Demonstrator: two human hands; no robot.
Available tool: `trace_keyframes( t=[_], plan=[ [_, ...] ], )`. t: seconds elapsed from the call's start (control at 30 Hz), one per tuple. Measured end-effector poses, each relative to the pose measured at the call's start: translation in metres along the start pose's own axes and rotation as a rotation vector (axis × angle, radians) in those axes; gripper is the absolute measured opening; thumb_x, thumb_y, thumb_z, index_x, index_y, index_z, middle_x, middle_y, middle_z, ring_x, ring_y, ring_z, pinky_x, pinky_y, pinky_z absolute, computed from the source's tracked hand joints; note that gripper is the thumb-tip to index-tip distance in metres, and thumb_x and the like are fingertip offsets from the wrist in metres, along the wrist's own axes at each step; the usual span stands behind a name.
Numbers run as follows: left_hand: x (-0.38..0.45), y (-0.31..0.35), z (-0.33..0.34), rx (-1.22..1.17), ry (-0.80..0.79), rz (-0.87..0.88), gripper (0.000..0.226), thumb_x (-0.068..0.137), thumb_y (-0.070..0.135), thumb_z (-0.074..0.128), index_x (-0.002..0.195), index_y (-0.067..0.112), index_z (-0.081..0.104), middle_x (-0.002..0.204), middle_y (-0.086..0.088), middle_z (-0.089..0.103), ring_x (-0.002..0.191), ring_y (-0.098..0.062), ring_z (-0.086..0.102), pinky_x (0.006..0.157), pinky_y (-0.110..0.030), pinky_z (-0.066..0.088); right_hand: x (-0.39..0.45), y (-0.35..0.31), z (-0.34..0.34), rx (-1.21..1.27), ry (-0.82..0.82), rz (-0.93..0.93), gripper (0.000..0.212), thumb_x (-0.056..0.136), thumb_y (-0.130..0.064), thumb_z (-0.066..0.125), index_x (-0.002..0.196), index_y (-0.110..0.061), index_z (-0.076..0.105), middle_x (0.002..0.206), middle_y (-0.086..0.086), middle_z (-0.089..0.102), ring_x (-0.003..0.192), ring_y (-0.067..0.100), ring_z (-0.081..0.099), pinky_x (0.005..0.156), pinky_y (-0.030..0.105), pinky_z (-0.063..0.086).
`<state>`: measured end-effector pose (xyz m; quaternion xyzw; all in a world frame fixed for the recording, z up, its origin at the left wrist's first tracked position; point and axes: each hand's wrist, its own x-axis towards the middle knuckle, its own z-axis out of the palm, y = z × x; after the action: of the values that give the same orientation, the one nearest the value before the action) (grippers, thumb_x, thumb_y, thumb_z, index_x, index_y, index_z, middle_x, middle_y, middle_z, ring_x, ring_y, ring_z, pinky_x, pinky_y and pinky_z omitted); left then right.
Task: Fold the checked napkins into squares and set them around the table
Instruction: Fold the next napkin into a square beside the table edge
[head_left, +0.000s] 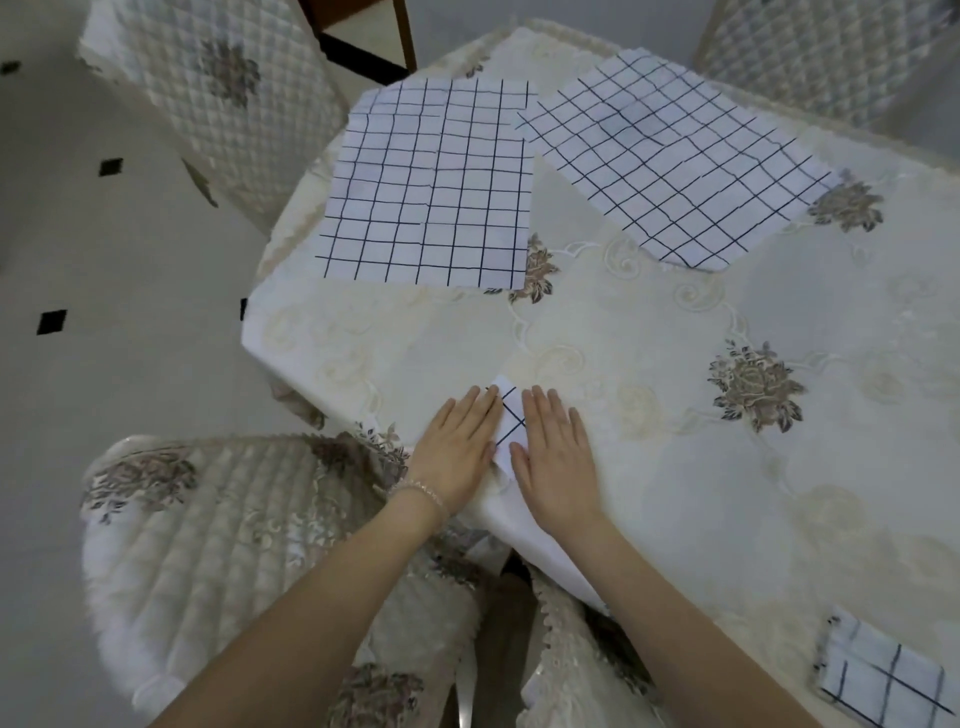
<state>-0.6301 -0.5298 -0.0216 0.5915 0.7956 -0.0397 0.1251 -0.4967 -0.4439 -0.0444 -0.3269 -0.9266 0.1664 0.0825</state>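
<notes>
White checked napkin (506, 418) is lying under my flat left hand (457, 452) and right hand (553, 452); I am pressing, not gripping, to flatten its fold.

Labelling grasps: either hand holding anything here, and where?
No grip. Left hand and right hand lie flat, fingers straight, pressing the folded napkin from its two sides.
</notes>
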Motion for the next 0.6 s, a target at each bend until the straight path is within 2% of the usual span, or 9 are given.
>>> trace_keyframes(
  t=[0.07,0.13,0.23,0.27,0.37,0.43,0.5,0.53,0.6],
  plan=[
    [0.002,0.003,0.009,0.050,-0.041,-0.022,0.057,0.101,0.036,0.012,0.149,0.012,-0.006,0.157,-0.001,-0.012,0.145,-0.018,-0.009,0.117,-0.034,-0.004,0.001,0.006,0.011,-0.057,-0.094,-0.017,0.061,0.100,-0.043,0.021,0.151,-0.008,0.020,0.158,0.006,0.019,0.146,0.021,0.014,0.117,0.039,0.010],
    [0.003,0.005,0.018,0.034,-0.060,-0.031,0.061,0.096,0.040,0.001,0.148,0.011,-0.005,0.157,-0.003,-0.009,0.146,-0.019,-0.005,0.117,-0.034,-0.002,0.001,0.012,0.019,-0.094,-0.138,-0.013,0.064,0.100,-0.047,0.013,0.151,-0.008,0.016,0.159,0.006,0.015,0.147,0.020,0.009,0.118,0.039,0.008],
    [0.003,0.005,0.028,0.055,-0.006,-0.051,0.061,0.095,0.041,0.005,0.146,0.008,0.010,0.156,-0.007,0.010,0.144,-0.021,0.015,0.116,-0.038,0.013,0.002,0.017,0.024,-0.104,-0.133,-0.023,0.066,0.100,-0.049,0.008,0.152,-0.009,0.015,0.159,0.005,0.013,0.147,0.019,0.008,0.118,0.040,0.009],
    [0.003,0.005,0.028,0.060,0.002,-0.060,0.060,0.096,0.040,0.007,0.146,0.008,0.011,0.156,-0.007,0.011,0.144,-0.021,0.017,0.116,-0.038,0.015,0.001,0.017,0.025,-0.103,-0.125,-0.024,0.065,0.100,-0.049,0.008,0.152,-0.009,0.015,0.159,0.005,0.013,0.147,0.019,0.008,0.118,0.040,0.010],
    [0.003,0.009,0.017,0.066,-0.092,-0.044,0.059,0.099,0.039,0.009,0.149,0.009,-0.001,0.157,-0.005,-0.006,0.146,-0.020,-0.001,0.118,-0.038,0.005,0.002,0.014,0.024,-0.100,-0.137,-0.026,0.065,0.100,-0.048,0.011,0.151,-0.009,0.016,0.159,0.005,0.014,0.147,0.019,0.009,0.118,0.040,0.010],
    [0.006,0.010,0.002,0.052,-0.145,-0.041,0.059,0.101,0.038,0.017,0.150,0.011,-0.002,0.158,-0.003,-0.010,0.146,-0.019,-0.005,0.118,-0.037,0.003,0.002,0.014,0.020,-0.066,-0.165,-0.021,0.065,0.099,-0.049,0.016,0.151,-0.010,0.017,0.158,0.002,0.014,0.147,0.017,0.008,0.119,0.036,0.005],
    [0.008,0.009,-0.018,-0.085,-0.159,-0.065,0.057,0.101,0.033,0.026,0.151,0.014,0.006,0.159,-0.001,0.000,0.146,-0.016,0.002,0.118,-0.035,0.006,0.007,0.010,0.009,0.112,-0.171,0.026,0.065,0.096,-0.048,0.020,0.151,-0.014,0.019,0.158,-0.002,0.015,0.146,0.013,0.007,0.119,0.031,0.000],
    [0.009,0.008,-0.027,-0.246,-0.143,-0.110,0.055,0.101,0.031,0.030,0.150,0.015,0.013,0.159,-0.001,0.008,0.145,-0.015,0.007,0.117,-0.033,0.008,0.011,0.006,-0.002,0.300,-0.167,0.097,0.060,0.098,-0.045,0.026,0.150,-0.016,0.023,0.157,-0.003,0.019,0.146,0.013,0.010,0.119,0.030,0.003],
    [0.005,0.006,-0.050,-0.669,-0.037,-0.279,0.050,0.099,0.028,0.037,0.148,0.018,0.026,0.154,0.000,0.025,0.141,-0.016,0.022,0.114,-0.030,0.018,0.020,-0.008,-0.033,0.748,-0.100,0.349,0.046,0.101,-0.031,0.040,0.145,-0.019,0.036,0.151,-0.004,0.034,0.140,0.010,0.026,0.115,0.029,0.019]
  ],
)
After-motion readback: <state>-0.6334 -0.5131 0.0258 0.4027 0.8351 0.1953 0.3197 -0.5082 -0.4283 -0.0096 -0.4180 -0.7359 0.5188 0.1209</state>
